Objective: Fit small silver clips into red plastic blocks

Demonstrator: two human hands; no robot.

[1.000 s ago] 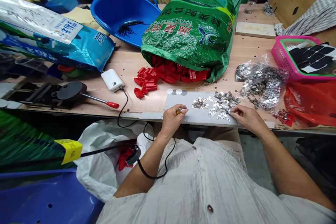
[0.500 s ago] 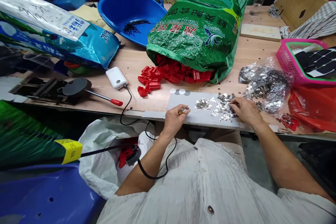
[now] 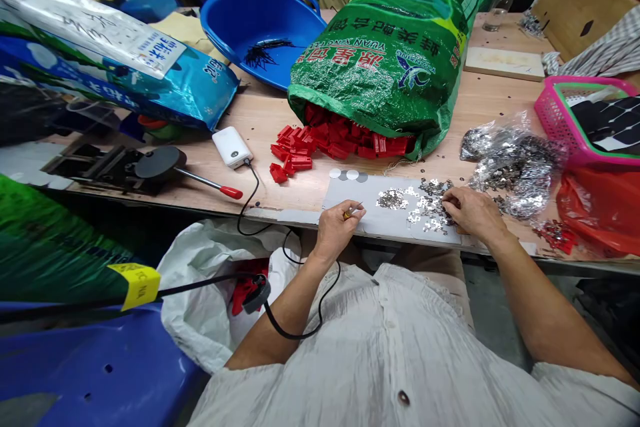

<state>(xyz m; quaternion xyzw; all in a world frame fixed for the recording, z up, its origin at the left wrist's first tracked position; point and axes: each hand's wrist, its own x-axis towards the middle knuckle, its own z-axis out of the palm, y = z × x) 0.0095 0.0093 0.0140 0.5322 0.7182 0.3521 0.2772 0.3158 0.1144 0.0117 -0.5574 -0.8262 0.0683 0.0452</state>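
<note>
My left hand [image 3: 334, 232] is closed at the front edge of the table. Between its thumb and fingers is a small brass-coloured piece with a thin metal tip [image 3: 348, 215], its exact kind too small to tell. At the right end of a grey sheet [image 3: 370, 219], my right hand [image 3: 475, 215] has its fingers pinched together. Its fingertips touch the edge of a loose spread of small silver metal plates [image 3: 429, 208]; whether a plate is between them is hidden. A denser heap of the small plates [image 3: 392, 199] lies on the sheet between the hands.
Red plastic parts [image 3: 300, 147] spill from a green woven sack [image 3: 375, 73]. A blue basin [image 3: 235, 27] stands behind. Clear bags of metal pieces [image 3: 520, 163] and a pink basket [image 3: 555, 113] are at right. At left sit a white power bank [image 3: 232, 147] and a lever press [image 3: 160, 163].
The whole view has shifted slightly, so things on the table appear a little further right. Both hands keep nearly the same place over the sheet, fingers still closed.
</note>
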